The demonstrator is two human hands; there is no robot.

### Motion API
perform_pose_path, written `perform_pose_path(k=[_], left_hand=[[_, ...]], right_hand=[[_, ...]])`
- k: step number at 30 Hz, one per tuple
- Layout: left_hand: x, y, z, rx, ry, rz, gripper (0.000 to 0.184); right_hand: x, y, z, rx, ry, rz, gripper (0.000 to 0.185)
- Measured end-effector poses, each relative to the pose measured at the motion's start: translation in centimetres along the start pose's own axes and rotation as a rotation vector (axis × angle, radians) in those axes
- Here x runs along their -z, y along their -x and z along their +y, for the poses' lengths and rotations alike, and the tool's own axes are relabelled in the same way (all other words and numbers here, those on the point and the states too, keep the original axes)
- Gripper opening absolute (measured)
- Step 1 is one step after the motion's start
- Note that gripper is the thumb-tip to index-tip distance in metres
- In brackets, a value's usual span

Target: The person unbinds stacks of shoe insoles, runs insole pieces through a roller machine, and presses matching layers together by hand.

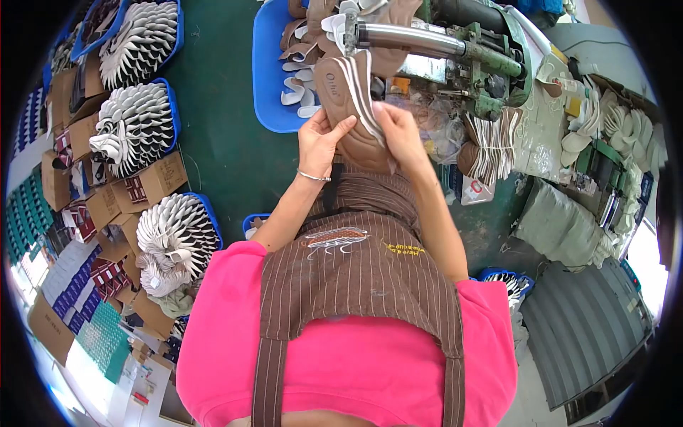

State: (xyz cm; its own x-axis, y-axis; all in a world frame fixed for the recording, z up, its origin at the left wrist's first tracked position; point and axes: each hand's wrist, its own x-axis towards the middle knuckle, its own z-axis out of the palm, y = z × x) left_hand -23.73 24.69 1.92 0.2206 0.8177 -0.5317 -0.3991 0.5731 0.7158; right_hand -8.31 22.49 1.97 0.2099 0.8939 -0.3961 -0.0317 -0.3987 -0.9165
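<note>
Between my two hands is a small stack of brown insoles (339,89) with white edges, held upright-slanting in front of my apron. Lettering is printed on the front one, near its upper end. My left hand (321,146) grips the stack from the left, thumb lying on the brown face. On the other side my right hand (403,139) is closed around the white edges, and its fingertips are partly hidden behind the stack. Just beyond the insoles stands a green machine (491,64) with a shiny metal roller (413,37).
A blue bin (267,85) behind the stack holds loose brown and white pieces. Bundled insoles (491,146) lie on the bench to the right. Blue baskets of white insoles (135,128) and cardboard boxes (160,178) line the left side. A grey corrugated panel (583,320) is at lower right.
</note>
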Motion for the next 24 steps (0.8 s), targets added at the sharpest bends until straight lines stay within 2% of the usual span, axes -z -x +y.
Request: perform_pose_path(k=[1,6,9,10,11,13,14,17,18,19,21,24], left_hand=[[-0.1,0.1,0.1,0.003,0.006,0.001,0.035],[0.5,0.1,-0.1,0.052,-0.007,0.012,0.033],[0.5,-0.1,0.1,0.048,0.009,-0.054,0.035],[0.4,-0.2,0.1,0.037,0.024,-0.045,0.034],[0.3,-0.2,0.0,0.029,0.037,-0.032,0.032],[0.5,0.0,-0.2,0.016,0.01,-0.026,0.032],[0.6,0.0,-0.3,0.01,-0.03,-0.035,0.033],[0.2,-0.4,-0.1,-0.019,-0.097,-0.023,0.033],[0.2,-0.2,0.0,-0.027,-0.111,-0.004,0.033],[0.1,-0.1,0.0,-0.029,-0.086,0.004,0.031],[-0.1,0.0,-0.1,-0.03,-0.036,0.021,0.027],[0.3,-0.2,-0.5,-0.031,-0.009,-0.03,0.028]], right_hand=[[-0.2,0.7,0.1,-0.028,0.04,-0.006,0.027],[-0.3,1.2,-1.1,-0.04,-0.239,0.055,0.021],[0.2,1.3,0.6,-0.045,-0.172,0.158,0.02],[0.5,0.6,1.8,-0.043,-0.087,0.315,0.02],[0.9,-0.6,3.0,0.042,-0.165,0.45,0.019],[2.3,-2.8,2.5,0.06,-0.105,0.515,0.021],[2.6,-3.6,2.5,0.046,-0.032,0.485,0.025],[0.9,-1.2,-0.7,-0.068,-0.036,0.116,0.027],[-0.1,-0.2,0.8,0.009,-0.014,0.054,0.026],[-0.6,1.2,-0.7,-0.097,-0.092,-0.046,0.023],[-0.5,0.9,1.5,-0.005,-0.129,0.147,0.02],[2.0,-2.6,2.8,0.003,-0.201,0.373,0.019]])
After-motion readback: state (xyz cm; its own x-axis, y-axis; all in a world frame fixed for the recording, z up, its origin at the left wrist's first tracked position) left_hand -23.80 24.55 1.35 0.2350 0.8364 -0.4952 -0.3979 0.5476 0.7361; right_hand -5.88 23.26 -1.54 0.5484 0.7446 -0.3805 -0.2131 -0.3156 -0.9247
